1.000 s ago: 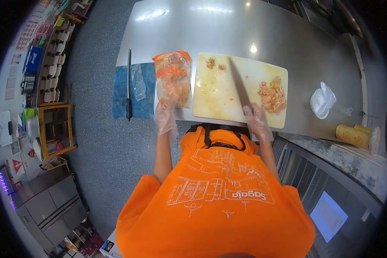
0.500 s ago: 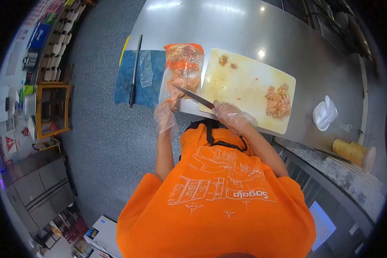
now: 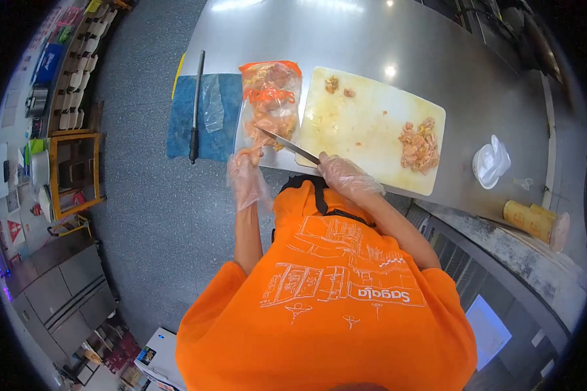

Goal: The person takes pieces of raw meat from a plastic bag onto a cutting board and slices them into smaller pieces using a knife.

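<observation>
My right hand [image 3: 347,174], in a clear plastic glove, is closed round the handle of a knife [image 3: 287,144]. The blade points left and away from me, its tip over the lower end of a clear plastic bag of raw chicken [image 3: 270,98] with orange print. At the near edge of the table, my gloved left hand [image 3: 245,174] is closed on a strip of raw chicken [image 3: 253,155] by the bag's near end. Beside the bag lies a white cutting board [image 3: 365,140], with a pile of cut chicken [image 3: 419,146] on its right and small scraps [image 3: 332,84] at its far left.
A sharpening steel [image 3: 197,107] lies on a blue cloth [image 3: 179,117] left of the bag, with a piece of clear plastic [image 3: 212,104]. On the metal table's [image 3: 293,32] right stand a white bowl with a plastic bag [image 3: 491,161] and yellowish rolls [image 3: 528,220].
The view has shifted slightly, so the table items appear a little further left and up. Both hands keep nearly the same place and hold; the knife tip stays near the bag's lower end.
</observation>
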{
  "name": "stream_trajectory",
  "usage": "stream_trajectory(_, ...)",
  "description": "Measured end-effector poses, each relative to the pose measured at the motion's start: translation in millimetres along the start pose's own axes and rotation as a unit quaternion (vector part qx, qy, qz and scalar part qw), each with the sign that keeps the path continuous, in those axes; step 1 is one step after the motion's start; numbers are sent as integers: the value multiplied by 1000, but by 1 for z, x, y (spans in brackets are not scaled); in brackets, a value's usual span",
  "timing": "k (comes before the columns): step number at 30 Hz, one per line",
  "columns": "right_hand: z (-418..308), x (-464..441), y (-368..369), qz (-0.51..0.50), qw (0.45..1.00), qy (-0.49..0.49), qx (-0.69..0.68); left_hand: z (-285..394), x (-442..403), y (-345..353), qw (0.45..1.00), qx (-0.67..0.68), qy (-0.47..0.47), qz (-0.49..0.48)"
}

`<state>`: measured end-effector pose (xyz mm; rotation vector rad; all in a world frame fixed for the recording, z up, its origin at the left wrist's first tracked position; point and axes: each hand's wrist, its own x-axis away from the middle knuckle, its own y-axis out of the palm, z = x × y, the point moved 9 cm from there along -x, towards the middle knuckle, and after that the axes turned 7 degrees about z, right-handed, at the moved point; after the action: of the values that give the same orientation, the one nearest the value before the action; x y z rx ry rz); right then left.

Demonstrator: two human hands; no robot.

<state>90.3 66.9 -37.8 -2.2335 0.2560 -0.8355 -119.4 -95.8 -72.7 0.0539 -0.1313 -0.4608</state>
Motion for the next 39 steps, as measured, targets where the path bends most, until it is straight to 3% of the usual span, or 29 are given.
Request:
stream_trajectory(2,-4,3,-6,8,1000,5,-8,12,3,7,1000,19,-7,-15)
stream_trajectory(5,7,-1,-4,25,999,-10,-26,29,6,24,959,275,-51,39)
stream_trajectory(8,31,6,-5,21,998,9,-64,59,-7,38,967,242,-43,59)
stream_trajectory(11,39,40,-34,104,992,2,-78,49,-22,51,978,185,-93,0)
stream_trajectory(15,68,73,-54,140,977,92,-130,76,-11,99,984,86,-146,-54)
stream_trajectory(21,121,104,-52,199,952,182,-148,119,5,150,952,234,-126,-151)
stream_trajectory(24,131,116,-53,230,940,203,-148,149,12,148,980,127,-153,-34)
stream_trajectory(27,134,119,-53,222,939,218,-149,141,-11,146,974,167,-107,-105)
stream_trajectory(29,139,118,-47,227,938,212,-150,144,-11,154,989,-29,-68,-131)
stream_trajectory(33,144,113,-42,255,932,198,-164,122,14,217,915,-229,30,-330)
stream_trajectory(34,146,112,-41,259,929,207,-164,113,23,229,876,-272,69,-392)
stream_trajectory(36,153,113,-39,268,921,227,-166,94,44,245,741,-400,167,-513)
stream_trajectory(37,158,116,-39,277,914,242,-173,74,31,246,725,-451,89,-513)
stream_trajectory(39,168,124,-36,293,897,273,-187,34,6,238,692,-483,280,-457)
